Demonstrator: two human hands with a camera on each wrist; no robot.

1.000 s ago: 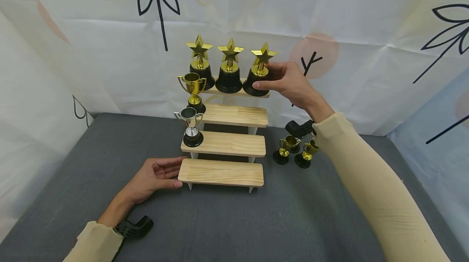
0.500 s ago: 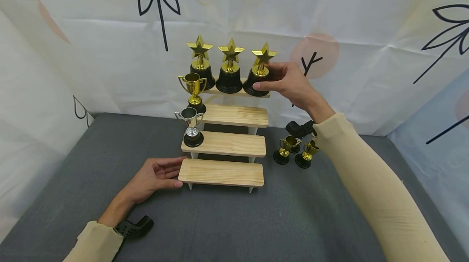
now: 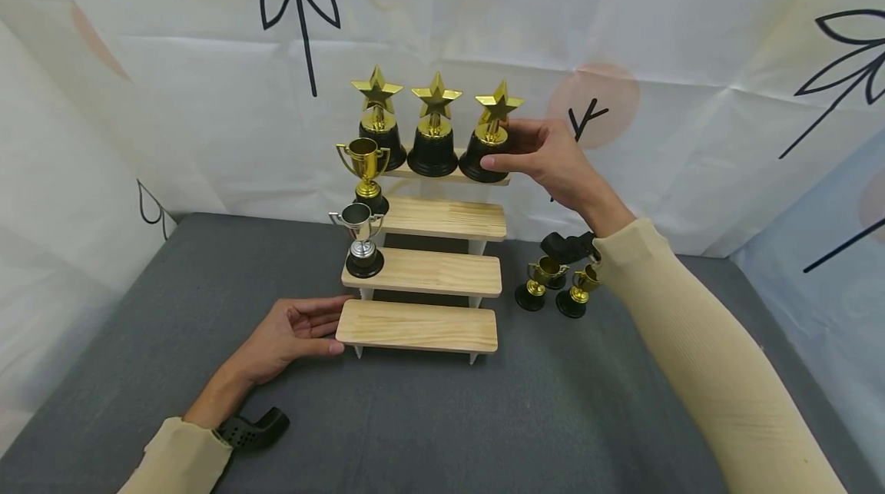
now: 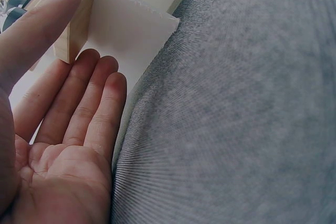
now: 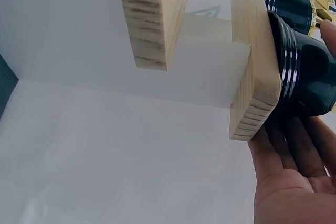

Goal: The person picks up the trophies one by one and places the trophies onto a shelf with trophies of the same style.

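Observation:
A wooden four-step display stand (image 3: 418, 325) stands on the table. My right hand (image 3: 553, 160) holds the black base of the rightmost gold star trophy (image 3: 479, 148) on the top step, thumb in front and fingers behind. In the right wrist view that base (image 5: 307, 72) sits upright on the step's end. Two more star trophies (image 3: 432, 150) stand to its left. My left hand (image 3: 283, 340) is at the bottom step's left end. Its fingers lie nearly straight by the white side support (image 4: 126, 30) in the left wrist view; the thumb is over the wooden edge.
A gold cup trophy (image 3: 366, 167) stands at the left of the second step from the top, a silver cup trophy (image 3: 362, 240) on the step below. Several small gold cup trophies (image 3: 532, 290) stand right of the stand, partly behind the right wrist camera (image 3: 563, 247). White printed cloth (image 3: 228, 117) hangs behind.
My right hand has shifted very slightly to the right, its thumb still at the base of the right star trophy. The left hand, stand and trophies look the same.

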